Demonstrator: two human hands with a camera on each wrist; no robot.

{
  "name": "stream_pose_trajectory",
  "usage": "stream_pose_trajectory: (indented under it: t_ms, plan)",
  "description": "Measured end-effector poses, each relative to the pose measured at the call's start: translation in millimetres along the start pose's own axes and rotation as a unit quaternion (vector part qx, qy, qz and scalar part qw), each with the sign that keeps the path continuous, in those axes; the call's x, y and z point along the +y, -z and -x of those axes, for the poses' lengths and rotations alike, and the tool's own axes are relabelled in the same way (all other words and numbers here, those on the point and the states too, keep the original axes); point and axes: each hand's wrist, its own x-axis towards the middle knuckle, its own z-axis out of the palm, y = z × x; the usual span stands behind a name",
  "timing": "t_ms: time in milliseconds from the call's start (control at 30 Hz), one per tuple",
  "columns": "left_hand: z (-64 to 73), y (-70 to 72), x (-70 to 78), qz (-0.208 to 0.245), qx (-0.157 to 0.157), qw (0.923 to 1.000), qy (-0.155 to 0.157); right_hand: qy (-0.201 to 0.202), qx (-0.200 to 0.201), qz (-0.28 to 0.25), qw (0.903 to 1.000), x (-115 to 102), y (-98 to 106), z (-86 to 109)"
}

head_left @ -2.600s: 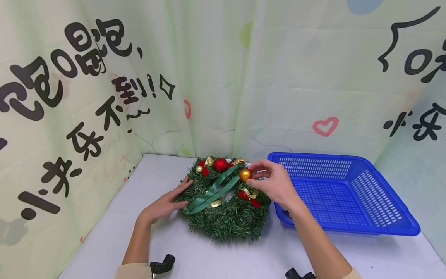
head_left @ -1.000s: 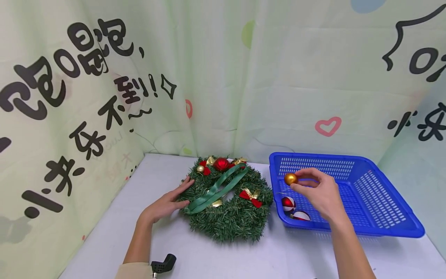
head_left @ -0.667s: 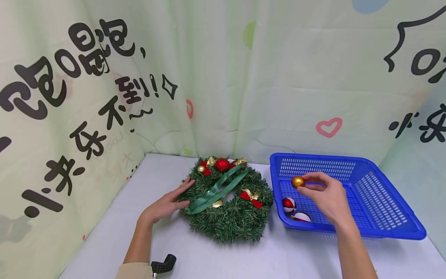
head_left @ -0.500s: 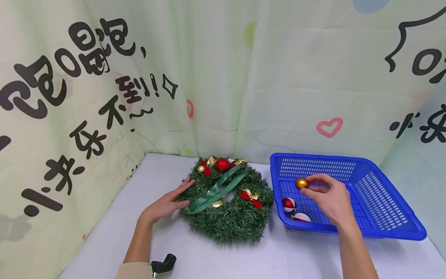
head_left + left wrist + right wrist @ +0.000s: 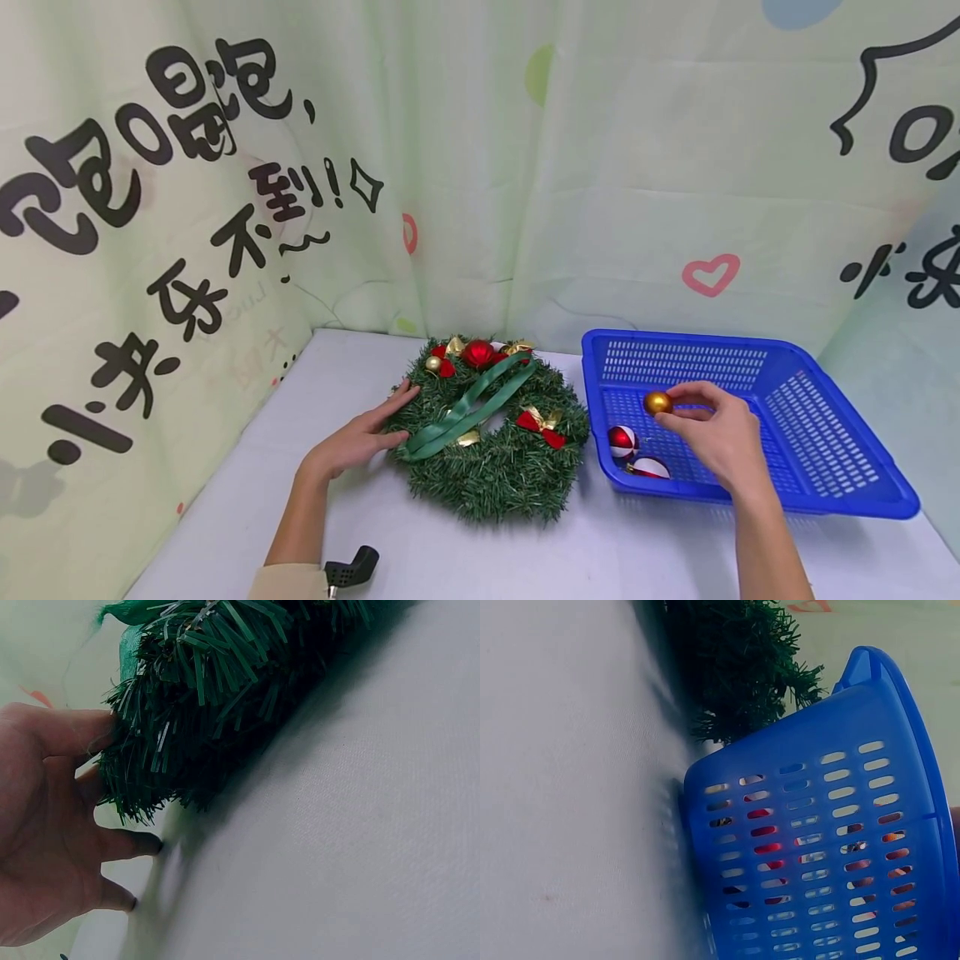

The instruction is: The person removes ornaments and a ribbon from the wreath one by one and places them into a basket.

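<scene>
In the head view, my right hand [image 5: 720, 429] pinches a gold Christmas ball [image 5: 657, 403] between thumb and fingers, over the inside of a blue plastic basket [image 5: 847, 492]. Below the gold ball, a red-and-white ball [image 5: 622, 442] and a second white-and-red one [image 5: 649, 467] lie in the basket's near left corner. A green Christmas wreath [image 5: 487, 479] lies flat to the left, with a green ribbon [image 5: 465, 417] across it. My left hand [image 5: 360, 442] rests with spread fingers on the wreath's left side; in the left wrist view its thumb touches the wreath needles [image 5: 202, 690].
The wreath bears a red ball [image 5: 477, 353], a small gold ball [image 5: 432, 363] and a red-and-gold bow [image 5: 542, 425]. The basket stands close to its right side on a white table [image 5: 480, 558]. A printed curtain [image 5: 600, 167] encloses the back and sides.
My right hand has carried the gold ball from the wreath's upper right to over the basket, then lowered it slightly inward. My left hand has stayed on the wreath.
</scene>
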Motion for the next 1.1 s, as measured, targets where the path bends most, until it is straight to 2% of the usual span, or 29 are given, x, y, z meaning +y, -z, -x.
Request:
stream_pose_trajectory:
  t_ms: [533,833,1100]
  plan:
    - [-1.1,0.6,0.9,-0.002,-0.002,1.0,0.003,-0.007,-0.034,0.071,0.9969,6.9,0.5,-2.8]
    - [-1.7,0.7,0.9,0.004,-0.003,1.0,-0.003,0.016,-0.081,0.111,0.9904,10.8,0.9,-7.3]
    - [-0.3,0.5,1.7,0.011,-0.004,0.9999,0.002,0.012,-0.105,0.13,0.9858,12.0,-1.2,-9.1]
